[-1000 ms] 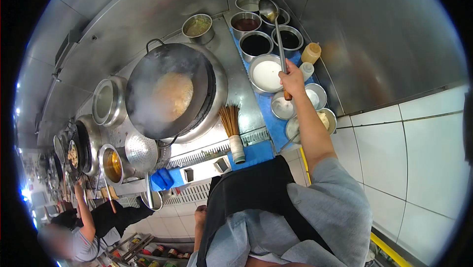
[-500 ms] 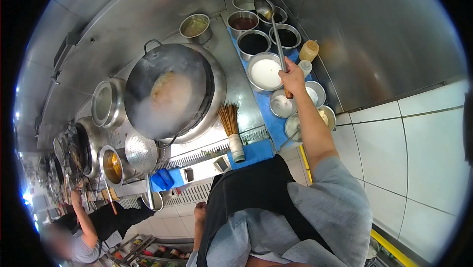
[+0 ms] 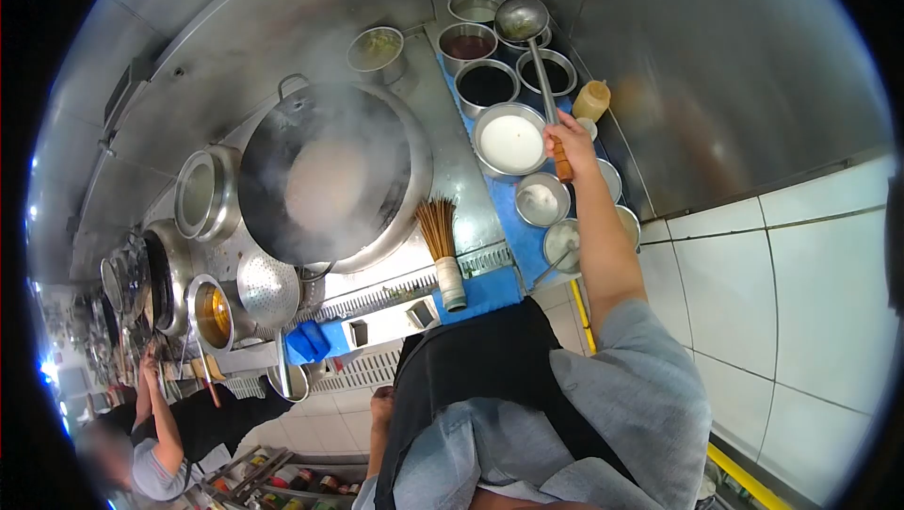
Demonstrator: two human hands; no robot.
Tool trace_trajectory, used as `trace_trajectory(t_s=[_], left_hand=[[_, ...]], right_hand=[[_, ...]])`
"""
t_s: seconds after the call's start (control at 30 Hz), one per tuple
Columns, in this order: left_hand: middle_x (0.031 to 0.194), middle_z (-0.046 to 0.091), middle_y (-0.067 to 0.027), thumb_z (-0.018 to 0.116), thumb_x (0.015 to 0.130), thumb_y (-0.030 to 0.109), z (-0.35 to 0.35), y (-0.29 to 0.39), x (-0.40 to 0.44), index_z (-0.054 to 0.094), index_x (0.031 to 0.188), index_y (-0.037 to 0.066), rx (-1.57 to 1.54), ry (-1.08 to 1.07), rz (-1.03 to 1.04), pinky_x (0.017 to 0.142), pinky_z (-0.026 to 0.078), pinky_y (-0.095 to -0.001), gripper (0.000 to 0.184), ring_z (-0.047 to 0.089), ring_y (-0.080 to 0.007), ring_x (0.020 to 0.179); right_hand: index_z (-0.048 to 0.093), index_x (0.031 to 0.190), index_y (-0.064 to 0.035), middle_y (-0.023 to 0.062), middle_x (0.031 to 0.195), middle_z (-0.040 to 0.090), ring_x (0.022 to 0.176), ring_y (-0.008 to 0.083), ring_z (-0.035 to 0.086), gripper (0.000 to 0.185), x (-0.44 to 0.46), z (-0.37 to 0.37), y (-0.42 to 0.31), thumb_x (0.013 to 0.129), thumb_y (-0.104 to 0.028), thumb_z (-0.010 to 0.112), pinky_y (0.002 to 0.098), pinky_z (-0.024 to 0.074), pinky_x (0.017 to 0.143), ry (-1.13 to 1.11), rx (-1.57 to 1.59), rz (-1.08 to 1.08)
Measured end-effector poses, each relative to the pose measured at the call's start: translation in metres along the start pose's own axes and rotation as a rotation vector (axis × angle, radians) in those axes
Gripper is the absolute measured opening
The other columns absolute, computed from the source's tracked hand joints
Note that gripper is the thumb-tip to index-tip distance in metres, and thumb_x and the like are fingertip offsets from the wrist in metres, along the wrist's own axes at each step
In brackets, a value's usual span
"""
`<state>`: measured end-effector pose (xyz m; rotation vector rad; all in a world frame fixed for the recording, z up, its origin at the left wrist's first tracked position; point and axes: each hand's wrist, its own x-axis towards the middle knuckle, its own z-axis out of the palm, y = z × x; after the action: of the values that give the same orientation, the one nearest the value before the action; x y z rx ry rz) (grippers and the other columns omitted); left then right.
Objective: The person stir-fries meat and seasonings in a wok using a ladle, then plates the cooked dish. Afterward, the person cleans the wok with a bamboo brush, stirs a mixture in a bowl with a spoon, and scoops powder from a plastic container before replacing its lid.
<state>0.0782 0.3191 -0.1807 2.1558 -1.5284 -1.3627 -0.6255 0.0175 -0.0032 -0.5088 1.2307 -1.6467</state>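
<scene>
1. Right hand [image 3: 571,141] grips the ladle [image 3: 538,67], its bowl at 11 o'clock over metal tubs [image 3: 468,107].
2. Left hand [image 3: 381,405], 7 o'clock: cannot tell its grip.
3. Best hold the bowl level, clear of rims; steaming wok [image 3: 268,171] sits at 9 o'clock.

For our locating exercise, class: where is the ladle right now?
In the head view, the ladle is right of the wok, in the right hand, its handle beside the white-filled bowl.
</scene>
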Motion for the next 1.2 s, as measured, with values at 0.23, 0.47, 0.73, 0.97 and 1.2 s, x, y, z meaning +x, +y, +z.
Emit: trace_trajectory(t_s=[0.23,0.47,0.73,0.97,1.2], left_hand=[[0.089,0.074,-0.0123,0.067,0.095,0.023,0.000,0.038,-0.005,0.072,0.099,0.002,-0.008,0.007,-0.144,0.074,0.054,-0.0399,0.021,0.069,-0.0251,0.081],[0.097,0.073,-0.0196,0.070,0.091,0.031,0.020,-0.017,0.020,0.070,0.096,0.000,0.086,0.046,0.021,0.085,0.054,-0.0462,0.031,0.069,-0.0364,0.092],[0.101,0.076,-0.0188,0.079,0.086,0.020,0.022,-0.062,0.005,0.067,0.116,-0.008,-0.234,0.027,-0.174,0.081,0.058,-0.0359,0.043,0.074,-0.0244,0.086],[0.091,0.076,-0.0147,0.078,0.087,0.023,0.041,-0.179,-0.020,0.073,0.105,0.002,0.218,-0.039,0.093,0.079,0.059,-0.0425,0.028,0.073,-0.0283,0.084],[0.100,0.073,-0.0152,0.068,0.094,0.032,0.009,-0.225,-0.010,0.075,0.090,0.005,0.396,-0.022,0.229,0.087,0.056,-0.0453,0.028,0.069,-0.0352,0.098]], right_hand=[[0.046,0.155,-0.0033,0.0055,0.085,0.064,0.062,0.0115,0.059,0.065,-0.081,0.064,-0.025,0.092,-0.002,0.063,0.0267,0.0482,0.053,-0.224,-0.171,0.027],[0.046,0.156,-0.0027,0.0059,0.085,0.064,0.060,0.0113,0.059,0.070,-0.135,0.149,0.019,0.090,0.000,0.067,0.0263,0.0470,0.054,-0.495,-0.398,0.191],[0.048,0.154,-0.0014,0.0036,0.081,0.066,0.060,0.0088,0.056,0.068,-0.148,0.209,0.069,0.089,-0.001,0.068,0.0275,0.0462,0.056,-0.697,-0.757,0.213],[0.045,0.157,-0.0029,0.0045,0.080,0.068,0.059,0.0101,0.058,0.073,-0.150,0.258,0.105,0.087,-0.001,0.067,0.0285,0.0472,0.056,-0.465,-0.964,-0.044],[0.050,0.156,-0.0157,0.0055,0.081,0.064,0.057,0.0128,0.056,0.072,-0.181,0.257,0.104,0.087,-0.005,0.069,0.0300,0.0499,0.059,-0.707,-1.147,-0.116]])
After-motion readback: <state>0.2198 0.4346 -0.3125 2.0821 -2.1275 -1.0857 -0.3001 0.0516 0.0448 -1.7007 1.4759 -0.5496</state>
